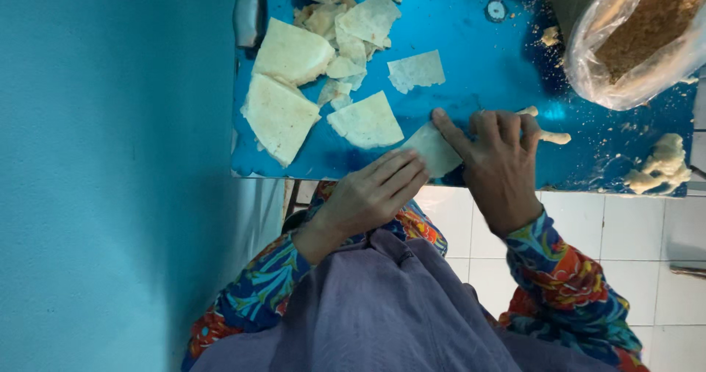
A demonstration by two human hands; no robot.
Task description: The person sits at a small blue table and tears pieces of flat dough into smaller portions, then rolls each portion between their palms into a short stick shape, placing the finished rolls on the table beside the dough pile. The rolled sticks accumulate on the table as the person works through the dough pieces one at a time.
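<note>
hands, left (375, 188) and right (496, 155), press flat-fingered, grip unclenched, on a thin pale pastry wedge (434, 148).

two hands (368, 195), one plastic bag (640, 41), one dough lump (662, 166), several wrapper pieces (365, 120).

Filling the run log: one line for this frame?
left hand: on wrapper | right hand: pressing wrapper | table: wrapper pieces, crumb bag, dough
</note>
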